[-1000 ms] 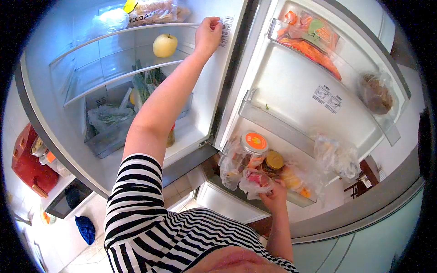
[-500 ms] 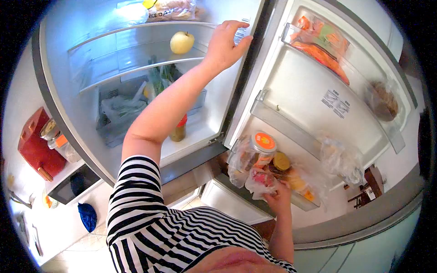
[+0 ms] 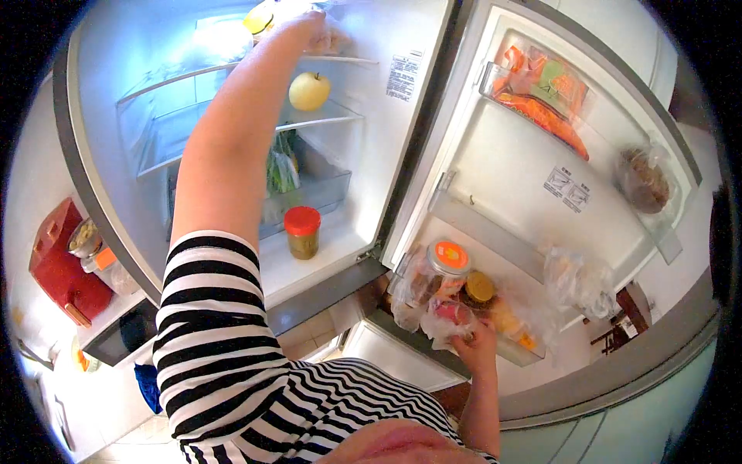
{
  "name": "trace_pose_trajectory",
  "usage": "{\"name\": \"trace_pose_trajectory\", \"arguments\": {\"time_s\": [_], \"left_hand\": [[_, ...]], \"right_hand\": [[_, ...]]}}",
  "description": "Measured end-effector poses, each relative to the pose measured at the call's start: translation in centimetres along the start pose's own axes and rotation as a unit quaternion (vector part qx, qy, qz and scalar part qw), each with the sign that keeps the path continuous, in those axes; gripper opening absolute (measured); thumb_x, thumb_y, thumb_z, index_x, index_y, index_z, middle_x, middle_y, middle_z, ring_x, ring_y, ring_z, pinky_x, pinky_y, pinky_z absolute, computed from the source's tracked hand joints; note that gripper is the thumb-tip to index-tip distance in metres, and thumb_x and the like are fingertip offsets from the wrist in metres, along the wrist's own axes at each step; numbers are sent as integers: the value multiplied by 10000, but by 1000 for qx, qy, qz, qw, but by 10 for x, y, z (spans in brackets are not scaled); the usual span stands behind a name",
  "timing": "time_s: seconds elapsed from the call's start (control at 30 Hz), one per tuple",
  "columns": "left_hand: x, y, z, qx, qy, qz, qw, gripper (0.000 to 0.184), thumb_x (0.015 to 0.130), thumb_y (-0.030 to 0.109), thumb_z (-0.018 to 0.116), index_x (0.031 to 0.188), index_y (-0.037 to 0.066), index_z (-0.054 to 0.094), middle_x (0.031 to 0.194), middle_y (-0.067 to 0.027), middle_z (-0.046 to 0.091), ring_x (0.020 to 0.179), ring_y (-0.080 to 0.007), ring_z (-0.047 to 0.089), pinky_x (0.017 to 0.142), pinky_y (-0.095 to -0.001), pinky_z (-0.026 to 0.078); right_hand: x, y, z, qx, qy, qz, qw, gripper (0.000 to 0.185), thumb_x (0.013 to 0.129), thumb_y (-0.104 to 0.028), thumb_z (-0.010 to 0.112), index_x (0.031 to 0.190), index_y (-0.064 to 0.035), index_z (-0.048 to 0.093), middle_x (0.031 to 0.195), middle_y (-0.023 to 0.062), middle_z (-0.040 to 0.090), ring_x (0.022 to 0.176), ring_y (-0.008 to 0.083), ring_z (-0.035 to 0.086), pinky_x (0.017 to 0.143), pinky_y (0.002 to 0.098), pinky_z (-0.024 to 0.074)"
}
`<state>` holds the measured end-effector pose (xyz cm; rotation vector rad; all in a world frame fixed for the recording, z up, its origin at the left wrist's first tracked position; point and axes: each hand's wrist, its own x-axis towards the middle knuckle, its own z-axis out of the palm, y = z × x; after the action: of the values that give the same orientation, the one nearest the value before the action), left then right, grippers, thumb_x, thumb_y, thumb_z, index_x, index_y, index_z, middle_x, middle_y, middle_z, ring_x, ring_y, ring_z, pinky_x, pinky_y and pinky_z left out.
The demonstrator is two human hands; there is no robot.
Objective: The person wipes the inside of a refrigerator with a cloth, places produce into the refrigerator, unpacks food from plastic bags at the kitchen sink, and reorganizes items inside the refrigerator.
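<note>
My left hand (image 3: 303, 25) is up at the top shelf of the open fridge, over a packaged food bag (image 3: 334, 40). The upper frame edge cuts it off, so its fingers are hidden. Low on the door, my right hand (image 3: 477, 346) has its fingers closed on a clear plastic bag (image 3: 447, 321) with something red inside. Beside that bag stand a jar with an orange lid (image 3: 449, 257) and a jar with a yellowish lid (image 3: 480, 287). A pale yellow apple (image 3: 309, 92) sits on the middle shelf, right of my left forearm.
A red-lidded jar (image 3: 302, 232) stands on the fridge floor, before a drawer (image 3: 332, 193) with green vegetables. Orange packages (image 3: 545, 100) and a bagged brown item (image 3: 645, 178) fill the upper door rack. At left are a red box (image 3: 66, 263) and a dark-fronted appliance (image 3: 120, 332).
My left hand has moved from the fridge's right wall up and left to the top shelf. My right hand stays at the plastic bag. The view has shifted slightly.
</note>
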<state>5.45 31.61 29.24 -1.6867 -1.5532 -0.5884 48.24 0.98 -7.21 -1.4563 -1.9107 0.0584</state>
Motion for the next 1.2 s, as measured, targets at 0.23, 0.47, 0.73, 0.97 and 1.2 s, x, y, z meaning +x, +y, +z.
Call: {"name": "trace_pose_trajectory", "arguments": {"time_s": [0.23, 0.47, 0.73, 0.97, 1.2], "left_hand": [[57, -24, 60, -105, -85, 60, 989, 392, 725, 265, 636, 1049, 48, 590, 910, -173, 640, 829, -287, 624, 706, -398, 491], [-36, 22, -65, -126, -101, 8, 987, 297, 735, 210, 586, 977, 37, 602, 971, -166, 632, 891, -297, 610, 738, -419, 479], [-139, 87, -85, -159, 180, 130, 962, 364, 815, 328, 608, 1100, 107, 567, 1109, -125, 571, 1005, -320, 543, 862, -403, 434], [-363, 192, -75, -691, -285, 256, 613, 977, 623, 321, 804, 1378, 41, 250, 1363, -174, 358, 1234, -284, 381, 1002, -382, 323], [-442, 258, -28, -854, -453, -15, 255, 677, 711, 194, 751, 1271, 37, 404, 1187, -79, 509, 1091, -192, 491, 924, -330, 404]], "right_hand": [[-6, 8, 7, -15, 15, 9, 1000, 387, 577, -121, 728, 952, -122, 632, 896, 91, 627, 872, 314, 531, 794, 387, 424], [-7, 12, 10, -45, 41, 3, 998, 369, 567, -118, 735, 921, -110, 632, 889, 98, 621, 859, 315, 527, 761, 397, 430], [-13, 26, 5, 33, 16, 37, 999, 385, 611, -207, 710, 979, -129, 634, 968, 85, 641, 934, 294, 573, 950, 452, 356], [-19, -48, -31, 196, 12, 67, 978, 574, 648, -165, 767, 1152, -30, 527, 1072, 76, 596, 971, 167, 575, 851, 325, 460], [-17, -71, 4, 182, -137, 9, 974, 478, 748, -303, 665, 1115, -38, 511, 1025, 144, 595, 960, 269, 577, 844, 376, 454]]}}
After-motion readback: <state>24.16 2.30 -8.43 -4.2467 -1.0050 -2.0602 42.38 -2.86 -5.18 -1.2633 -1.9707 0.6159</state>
